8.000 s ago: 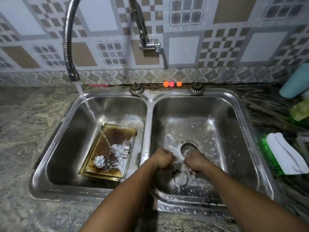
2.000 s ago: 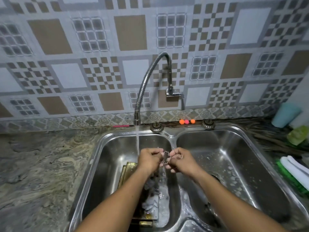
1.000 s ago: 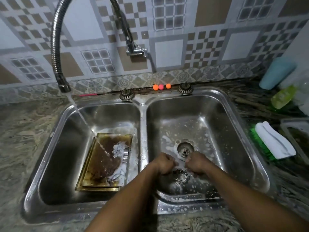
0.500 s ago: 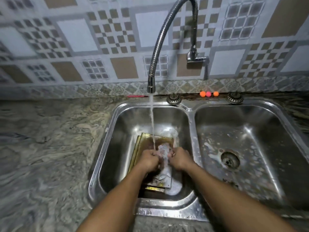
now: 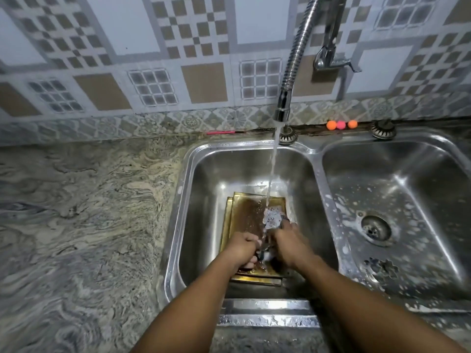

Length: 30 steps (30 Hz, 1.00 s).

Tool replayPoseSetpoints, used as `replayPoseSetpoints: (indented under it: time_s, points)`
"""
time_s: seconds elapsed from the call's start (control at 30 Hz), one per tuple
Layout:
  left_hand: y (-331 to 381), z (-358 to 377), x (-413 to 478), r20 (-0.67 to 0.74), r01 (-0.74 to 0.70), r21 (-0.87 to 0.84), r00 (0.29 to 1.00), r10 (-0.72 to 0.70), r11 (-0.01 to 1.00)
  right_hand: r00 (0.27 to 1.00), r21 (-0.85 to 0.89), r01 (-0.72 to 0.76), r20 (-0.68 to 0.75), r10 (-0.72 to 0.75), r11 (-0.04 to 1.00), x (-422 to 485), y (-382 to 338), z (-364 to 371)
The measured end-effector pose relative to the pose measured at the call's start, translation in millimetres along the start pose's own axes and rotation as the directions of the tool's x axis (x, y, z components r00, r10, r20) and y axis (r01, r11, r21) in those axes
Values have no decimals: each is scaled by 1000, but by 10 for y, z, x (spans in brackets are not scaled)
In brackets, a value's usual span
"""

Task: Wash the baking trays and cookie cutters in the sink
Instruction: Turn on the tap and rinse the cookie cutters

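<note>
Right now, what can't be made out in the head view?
- Small metal item between the left hand and right hand: fingers and splashing water hide its shape.
- Near end of the stacked gold-rimmed baking trays: covered by both hands.
- Chrome flexible tap: its top is cut off by the upper edge.
- Soapy right sink basin: its right side is cut off by the frame.

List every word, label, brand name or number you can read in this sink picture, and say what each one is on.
None: no readable text anywhere in this view.
The wall tiles carry only checks and grids.
The tap, the sink and the baking trays show no brand or stamp.
The left hand and right hand hold a small metal piece, too blurred to show any mark.
</note>
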<state>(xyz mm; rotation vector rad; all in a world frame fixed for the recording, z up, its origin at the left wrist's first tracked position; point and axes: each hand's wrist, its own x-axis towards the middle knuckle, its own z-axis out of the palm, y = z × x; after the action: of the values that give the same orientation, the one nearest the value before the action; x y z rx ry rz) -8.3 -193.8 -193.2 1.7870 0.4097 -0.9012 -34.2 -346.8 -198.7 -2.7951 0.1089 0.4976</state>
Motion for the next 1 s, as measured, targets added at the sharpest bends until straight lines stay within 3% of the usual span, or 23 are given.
replayPoseSetpoints:
  time_s: [0.17,0.3,0.43,0.6,0.77,1.0]
  points:
    - [289,-73,16,1,-24,-242,1000,25,970,988,118,127,-99,-116,985,41,-239,-643]
    - [560,-36,-116,20,-65,-521,996,88,851,957,146,234,-206,-202,961,73,-335,-952]
    - [715,8,-153,33,-72,-670,991,126,739,945,257,233,-288,-156,938,51,-334,-1091]
    - [792,10,-178,18,-94,-692,989,148,716,912,369,308,-378,-161,877,-95,-245,-1188]
    - [903,-24,-212,-84,-230,-664,968,235,712,944,505,240,-319,-79,829,-149,-75,-1073]
    - [996,28,-355,-55,-422,-336,901,430,842,987,864,23,-101,129,503,-106,47,-874]
